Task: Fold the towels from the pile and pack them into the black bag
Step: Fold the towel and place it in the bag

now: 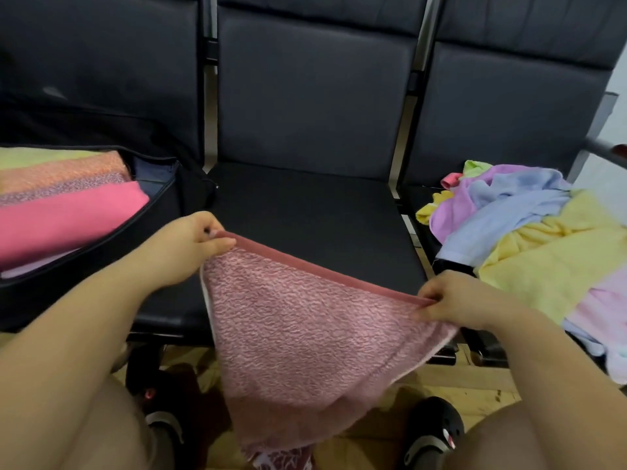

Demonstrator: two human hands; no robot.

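Observation:
A dusty pink towel [298,337] hangs in front of the middle seat, stretched by its top hem. My left hand [190,242] pinches the towel's left corner and my right hand [454,300] pinches its right corner. The towel's lower end drops toward the floor between my knees. On the left seat the black bag [101,266] lies open, with folded towels [68,205] in green, orange, patterned and bright pink stacked inside. A loose pile of towels [529,232] in yellow, blue, lilac and pale pink covers the right seat.
Three black padded seats stand in a row; the middle seat [305,205] lies just beyond the held towel. Metal frame bars separate the seats. Below are a wooden floor [451,381] and my black sandals [434,432].

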